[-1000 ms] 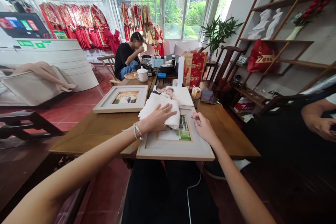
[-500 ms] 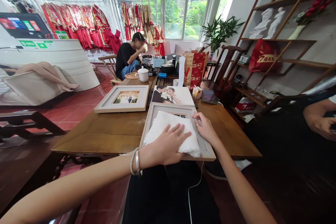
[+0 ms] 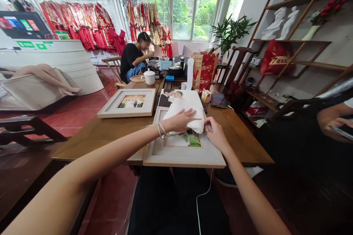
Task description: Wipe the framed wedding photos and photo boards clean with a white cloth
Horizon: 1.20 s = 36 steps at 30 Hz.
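Observation:
A picture frame [image 3: 185, 164] with a pale mat lies at the table's near edge, in front of me. Across its upper part is a bunched white cloth [image 3: 200, 124], which covers some of the picture inside; a strip of green shows below it. My left hand [image 3: 182, 119] lies flat on the cloth, fingers spread. At the frame's right side, my right hand [image 3: 216, 135] has its fingers curled in and pinched against the edge. Just beyond the frame lies an unframed couple photo [image 3: 193, 97], partly hidden by the cloth.
Another framed photo [image 3: 149, 108] lies to the left on the wooden table [image 3: 91, 139]. Farther back are a white lidded cup [image 3: 149, 78], a blue box [image 3: 169, 78] and a red paper bag [image 3: 205, 71]. A person in black [image 3: 131, 58] sits at the far end. A white cable [image 3: 197, 205] hangs below.
My left hand has pushed the white cloth away from me, up the frame, uncovering the lower part of the picture. My right hand stays at the frame's right edge.

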Each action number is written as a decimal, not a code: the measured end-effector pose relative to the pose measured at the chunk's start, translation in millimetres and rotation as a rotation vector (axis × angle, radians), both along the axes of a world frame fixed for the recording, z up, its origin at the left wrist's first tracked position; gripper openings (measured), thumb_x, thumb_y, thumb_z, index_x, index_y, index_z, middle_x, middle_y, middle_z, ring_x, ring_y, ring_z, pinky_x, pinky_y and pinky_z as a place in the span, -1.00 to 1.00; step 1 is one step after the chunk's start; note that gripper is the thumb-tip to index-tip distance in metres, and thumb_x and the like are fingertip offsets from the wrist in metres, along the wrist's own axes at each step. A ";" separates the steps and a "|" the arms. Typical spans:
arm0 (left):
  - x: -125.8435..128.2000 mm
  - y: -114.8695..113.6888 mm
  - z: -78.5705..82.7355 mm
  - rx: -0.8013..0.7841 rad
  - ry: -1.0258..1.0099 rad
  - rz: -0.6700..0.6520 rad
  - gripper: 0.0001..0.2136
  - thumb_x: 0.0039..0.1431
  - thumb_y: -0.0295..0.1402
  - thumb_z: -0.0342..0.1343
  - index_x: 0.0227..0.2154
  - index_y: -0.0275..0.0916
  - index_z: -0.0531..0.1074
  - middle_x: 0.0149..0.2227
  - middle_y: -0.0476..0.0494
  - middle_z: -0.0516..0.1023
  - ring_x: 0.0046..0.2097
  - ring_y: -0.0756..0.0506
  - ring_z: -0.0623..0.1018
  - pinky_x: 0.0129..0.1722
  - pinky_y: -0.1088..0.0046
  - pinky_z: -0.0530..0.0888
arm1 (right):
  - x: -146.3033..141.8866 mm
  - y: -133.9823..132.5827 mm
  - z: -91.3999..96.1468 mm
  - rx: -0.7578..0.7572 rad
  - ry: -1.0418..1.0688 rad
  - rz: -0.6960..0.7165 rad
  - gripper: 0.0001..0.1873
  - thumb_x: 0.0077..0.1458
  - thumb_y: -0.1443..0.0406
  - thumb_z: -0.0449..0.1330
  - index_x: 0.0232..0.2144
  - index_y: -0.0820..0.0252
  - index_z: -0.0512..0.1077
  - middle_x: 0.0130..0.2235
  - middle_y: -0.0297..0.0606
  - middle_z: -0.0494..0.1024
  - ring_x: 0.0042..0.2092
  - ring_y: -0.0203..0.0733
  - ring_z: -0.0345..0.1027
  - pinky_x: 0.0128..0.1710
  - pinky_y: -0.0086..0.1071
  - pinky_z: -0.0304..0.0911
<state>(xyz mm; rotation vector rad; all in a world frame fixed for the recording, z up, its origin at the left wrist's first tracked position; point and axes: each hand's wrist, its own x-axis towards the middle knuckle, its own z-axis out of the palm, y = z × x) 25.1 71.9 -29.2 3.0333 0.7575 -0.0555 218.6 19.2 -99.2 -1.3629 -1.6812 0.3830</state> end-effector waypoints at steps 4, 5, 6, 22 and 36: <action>8.6 5.4 -7.1 0.021 -0.058 0.014 -0.46 0.27 -0.14 -0.04 0.26 -0.16 0.06 0.32 -0.33 -0.02 0.33 -0.30 -0.06 0.24 0.06 -0.06 | -0.4 -1.3 2.1 -0.004 -0.015 -0.009 -0.79 -0.17 0.41 -0.01 -0.37 0.12 0.23 -0.36 -0.26 0.44 -0.29 -0.13 0.33 -0.25 -0.30 0.21; 11.2 3.8 -8.8 0.029 -0.071 0.025 -0.45 0.27 -0.08 -0.08 0.26 -0.15 0.06 0.32 -0.33 -0.02 0.33 -0.30 -0.07 0.24 0.06 -0.07 | -0.3 -1.3 2.2 -0.004 -0.016 -0.009 -0.79 -0.17 0.40 0.00 -0.37 0.12 0.22 -0.36 -0.26 0.44 -0.29 -0.12 0.33 -0.26 -0.30 0.21; 13.7 1.6 -10.2 0.038 -0.083 0.037 -0.44 0.27 -0.03 -0.12 0.26 -0.14 0.06 0.32 -0.33 -0.01 0.33 -0.30 -0.07 0.24 0.06 -0.08 | -0.2 -1.3 2.2 -0.005 -0.018 -0.009 -0.78 -0.18 0.40 0.00 -0.37 0.12 0.22 -0.35 -0.26 0.44 -0.29 -0.12 0.33 -0.26 -0.30 0.20; 2.2 -44.4 2.1 -0.247 -0.090 0.060 -0.41 0.33 -0.04 -0.35 0.25 -0.37 -0.01 0.32 -0.32 -0.02 0.34 -0.10 -0.08 0.28 0.25 -0.11 | 0.5 -2.6 2.2 -0.003 0.054 -0.020 -0.96 -0.01 0.33 -0.05 -0.43 0.09 0.17 -0.39 -0.28 0.41 -0.32 -0.15 0.30 -0.28 -0.32 0.20; 13.9 -157.7 15.0 0.048 -0.088 0.023 -0.44 0.16 -0.15 0.07 0.16 -0.32 0.16 0.17 -0.43 0.25 0.23 -0.33 0.21 0.15 0.06 0.21 | 7.8 6.6 -14.2 -0.041 0.177 0.068 -0.92 0.05 0.28 -0.01 -0.34 0.07 0.23 -0.12 -0.19 0.50 0.11 -0.10 0.30 0.07 -0.12 0.17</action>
